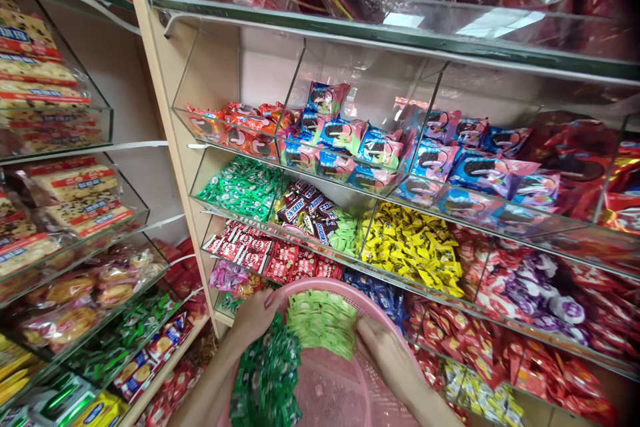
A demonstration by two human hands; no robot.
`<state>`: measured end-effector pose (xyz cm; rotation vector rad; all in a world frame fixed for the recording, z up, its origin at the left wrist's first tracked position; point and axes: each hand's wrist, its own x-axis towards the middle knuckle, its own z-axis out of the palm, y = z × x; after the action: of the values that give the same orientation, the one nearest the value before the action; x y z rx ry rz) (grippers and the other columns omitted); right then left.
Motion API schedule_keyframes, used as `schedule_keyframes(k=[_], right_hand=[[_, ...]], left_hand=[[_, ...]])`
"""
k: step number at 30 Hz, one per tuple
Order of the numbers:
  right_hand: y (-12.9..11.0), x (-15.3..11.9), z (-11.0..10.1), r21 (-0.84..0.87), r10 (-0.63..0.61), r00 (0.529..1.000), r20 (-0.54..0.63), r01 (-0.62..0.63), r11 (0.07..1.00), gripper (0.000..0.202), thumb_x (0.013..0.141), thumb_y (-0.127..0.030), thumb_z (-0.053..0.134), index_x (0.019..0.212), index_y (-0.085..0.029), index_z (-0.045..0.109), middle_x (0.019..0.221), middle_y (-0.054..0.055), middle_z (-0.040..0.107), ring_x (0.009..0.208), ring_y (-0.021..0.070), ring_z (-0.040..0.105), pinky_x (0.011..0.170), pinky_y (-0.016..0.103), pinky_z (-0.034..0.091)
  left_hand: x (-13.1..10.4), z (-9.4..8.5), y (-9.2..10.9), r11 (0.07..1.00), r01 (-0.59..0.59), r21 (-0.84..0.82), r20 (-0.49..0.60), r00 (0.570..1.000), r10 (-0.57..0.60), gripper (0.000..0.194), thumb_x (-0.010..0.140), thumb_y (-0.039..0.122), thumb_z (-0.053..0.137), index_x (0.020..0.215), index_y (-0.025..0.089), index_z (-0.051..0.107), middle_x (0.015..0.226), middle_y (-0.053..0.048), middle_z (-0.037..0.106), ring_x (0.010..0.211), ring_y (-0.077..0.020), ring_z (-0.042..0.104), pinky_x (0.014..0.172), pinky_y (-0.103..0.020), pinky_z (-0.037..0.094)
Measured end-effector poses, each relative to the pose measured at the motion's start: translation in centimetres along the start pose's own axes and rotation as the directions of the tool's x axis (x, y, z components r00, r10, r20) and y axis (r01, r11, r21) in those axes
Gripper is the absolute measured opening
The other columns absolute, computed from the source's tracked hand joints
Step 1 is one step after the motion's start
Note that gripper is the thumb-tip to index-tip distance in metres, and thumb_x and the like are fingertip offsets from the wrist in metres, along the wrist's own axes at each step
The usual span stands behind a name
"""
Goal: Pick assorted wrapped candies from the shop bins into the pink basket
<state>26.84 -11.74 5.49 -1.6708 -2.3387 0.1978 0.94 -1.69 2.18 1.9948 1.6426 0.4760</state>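
A round pink plastic basket [373, 310] with a mesh bottom is low in the middle of the view. My left hand [257, 315] is closed over its left rim. Dark green wrapped candies [273, 373] are heaped along the basket's left side, below that hand. Light green wrapped candies [320, 320] lie massed together against the far wall. At their right edge, my right hand [377, 345] reaches inside the basket with curled fingers. Its fingertips are hidden against the light green candies, so what it grips cannot be made out.
Ahead, clear-fronted shelf bins hold green candies [245, 187], Snickers bars [310, 207], yellow candies [413, 247] and blue cookie packs [345, 137]. Red packets [300, 261] sit just beyond the basket rim. More snack bins [75, 213] line the left. A glass shelf [350, 30] juts out above.
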Motion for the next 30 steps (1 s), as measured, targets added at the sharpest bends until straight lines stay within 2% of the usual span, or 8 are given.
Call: schedule_keyframes(k=[6, 14, 24, 30], right_hand=[[0.6, 0.4, -0.5, -0.044, 0.056, 0.998, 0.001, -0.056, 0.997, 0.014, 0.083, -0.017, 0.032, 0.071, -0.021, 0.038, 0.07, -0.001, 0.051, 0.065, 0.0123, 0.05, 0.057, 0.022, 0.034], [0.7, 1.1, 0.3, -0.168, 0.091, 0.996, 0.022, -0.086, 0.982, 0.013, 0.078, -0.012, 0.036, 0.069, -0.02, 0.039, 0.069, 0.002, 0.056, 0.063, 0.0142, 0.052, 0.056, 0.023, 0.034], [1.6, 1.1, 1.8, -0.325, 0.057, 0.993, -0.104, -0.088, 0.942, 0.015, 0.078, -0.007, 0.037, 0.07, -0.02, 0.039, 0.069, 0.003, 0.056, 0.063, 0.0144, 0.052, 0.06, 0.025, 0.034], [1.7, 1.4, 2.4, -0.44, 0.053, 0.995, -0.083, -0.084, 0.894, 0.017, 0.079, -0.004, 0.036, 0.073, -0.019, 0.042, 0.071, 0.005, 0.057, 0.062, 0.0174, 0.053, 0.059, 0.028, 0.034]], left_hand=[[0.0, 0.1, 0.0, 1.0, 0.001, -0.012, 0.006, 1.0, -0.001, 0.047, 0.082, 0.055, 0.023, 0.06, 0.019, 0.044, 0.058, 0.0, 0.051, 0.059, -0.0127, 0.051, 0.053, -0.02, 0.026], [0.0, 0.1, -0.2, 1.0, 0.002, -0.014, 0.008, 1.0, -0.001, 0.047, 0.082, 0.055, 0.023, 0.06, 0.019, 0.044, 0.058, 0.001, 0.051, 0.059, -0.0131, 0.052, 0.053, -0.02, 0.026], [-0.2, 0.0, -0.2, 1.0, 0.008, -0.016, 0.011, 1.0, -0.008, 0.047, 0.081, 0.055, 0.022, 0.06, 0.019, 0.043, 0.059, 0.0, 0.051, 0.06, -0.013, 0.051, 0.054, -0.02, 0.026], [-0.1, 0.0, -0.2, 1.0, 0.015, -0.005, 0.015, 1.0, -0.015, 0.046, 0.081, 0.054, 0.023, 0.06, 0.019, 0.045, 0.058, 0.001, 0.049, 0.058, -0.0127, 0.049, 0.053, -0.02, 0.026]])
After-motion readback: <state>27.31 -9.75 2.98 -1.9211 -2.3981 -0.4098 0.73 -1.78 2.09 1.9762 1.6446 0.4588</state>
